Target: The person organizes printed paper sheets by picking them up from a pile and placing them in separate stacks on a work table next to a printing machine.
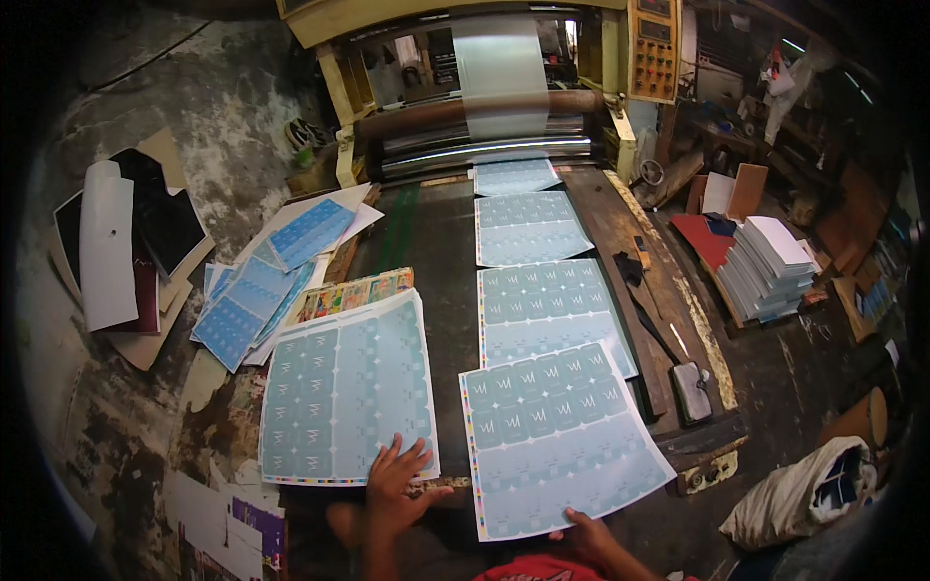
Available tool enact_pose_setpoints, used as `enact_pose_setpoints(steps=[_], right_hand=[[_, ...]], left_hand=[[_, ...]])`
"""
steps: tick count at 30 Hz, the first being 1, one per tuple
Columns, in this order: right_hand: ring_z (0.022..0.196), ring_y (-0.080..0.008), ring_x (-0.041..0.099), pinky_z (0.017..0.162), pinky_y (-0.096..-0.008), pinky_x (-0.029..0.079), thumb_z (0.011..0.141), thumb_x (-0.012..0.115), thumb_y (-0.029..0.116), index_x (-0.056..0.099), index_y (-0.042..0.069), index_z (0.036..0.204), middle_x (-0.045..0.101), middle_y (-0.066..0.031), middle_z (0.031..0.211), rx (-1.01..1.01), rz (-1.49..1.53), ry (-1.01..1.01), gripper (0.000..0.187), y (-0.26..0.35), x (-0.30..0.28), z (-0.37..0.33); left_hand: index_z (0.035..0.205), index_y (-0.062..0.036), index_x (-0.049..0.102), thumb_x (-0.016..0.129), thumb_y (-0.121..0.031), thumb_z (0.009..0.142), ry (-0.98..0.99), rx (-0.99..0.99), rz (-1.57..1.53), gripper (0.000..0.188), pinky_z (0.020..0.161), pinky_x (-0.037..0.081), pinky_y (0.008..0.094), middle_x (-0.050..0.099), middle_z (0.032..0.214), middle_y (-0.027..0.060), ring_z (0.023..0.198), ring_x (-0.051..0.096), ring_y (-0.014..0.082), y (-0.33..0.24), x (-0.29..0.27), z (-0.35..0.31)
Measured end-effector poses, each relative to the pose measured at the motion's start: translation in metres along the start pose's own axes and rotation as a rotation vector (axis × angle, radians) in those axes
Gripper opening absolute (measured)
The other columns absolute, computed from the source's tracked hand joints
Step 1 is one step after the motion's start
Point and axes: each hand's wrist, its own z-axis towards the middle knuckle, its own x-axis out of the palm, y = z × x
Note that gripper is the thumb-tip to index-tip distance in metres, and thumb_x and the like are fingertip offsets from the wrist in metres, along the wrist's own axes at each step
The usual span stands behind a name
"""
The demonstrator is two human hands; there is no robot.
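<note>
Dim, cluttered print workshop, seen from above a dark table [436,242] feeding out of a yellow-framed laminating machine [504,87]. Left hand [392,484] spread flat, fingers fanned, pressing on the lower edge of a pale blue printed sheet [344,392] at the top of a stack near the table's left front. Right hand [593,535] at the bottom edge of a second blue sheet [557,436], fingers curled under the paper, thumb side hidden; how tightly closed, cannot tell. That sheet tilted, overlapping the tail of a row of matching sheets [542,305] running back toward the machine's rollers, each partly covered by the next. Clear film web [499,68] hanging above the rollers. Colourful printed sheet [354,290] peeking out behind the left stack. Scattered darker blue sheets [257,295] on the stained floor to the left, with black and white card pieces [121,242] farther off. Dark strap and a small metal block [690,387] along the table's right edge. Stack of white sheets [770,266] well to the right; stuffed white sack [804,494] near the lower right.
</note>
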Motion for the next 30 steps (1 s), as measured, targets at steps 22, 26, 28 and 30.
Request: enact_pose_setpoints(steps=[22,26,28,30], right_hand=[[0.093,-0.0298,0.066,0.081,-0.0401,0.052,0.101,0.047,0.036,0.042,-0.004,0.131,0.065,-0.0236,0.107,0.019,0.036,0.053,0.050,0.005,0.010,0.005],[0.085,-0.0281,0.067,0.082,-0.0390,0.053,0.100,0.047,0.041,0.043,-0.004,0.130,0.067,-0.0242,0.102,0.019,0.076,0.020,0.053,0.018,0.019,0.032],[0.080,-0.0213,0.067,0.079,-0.0349,0.053,0.100,0.045,0.047,0.053,0.000,0.123,0.070,-0.0184,0.102,0.030,0.091,0.067,0.052,0.018,0.014,0.048],[0.081,-0.0211,0.067,0.081,-0.0351,0.052,0.101,0.042,0.047,0.056,-0.002,0.119,0.069,-0.0173,0.106,0.036,0.054,0.061,0.054,0.026,0.023,0.052]], left_hand=[[0.130,0.0002,0.056,0.059,-0.012,0.094,-0.306,-0.420,-0.381,0.038,0.097,0.043,0.0360,0.068,0.112,0.0159,0.108,0.064,0.0242,-0.004,0.033,0.008],[0.131,0.0063,0.052,0.054,-0.013,0.099,-0.316,-0.299,-0.296,0.038,0.087,0.051,0.0328,0.063,0.116,0.0217,0.102,0.066,0.0263,0.013,0.042,-0.001],[0.130,0.0075,0.052,0.053,-0.013,0.099,-0.234,-0.335,-0.356,0.037,0.088,0.052,0.0357,0.062,0.116,0.0232,0.102,0.065,0.0273,0.026,0.043,-0.007],[0.132,0.0048,0.052,0.055,-0.018,0.099,-0.138,-0.223,-0.070,0.040,0.102,0.042,0.0391,0.061,0.123,0.0207,0.119,0.055,0.0312,0.038,0.038,-0.017]])
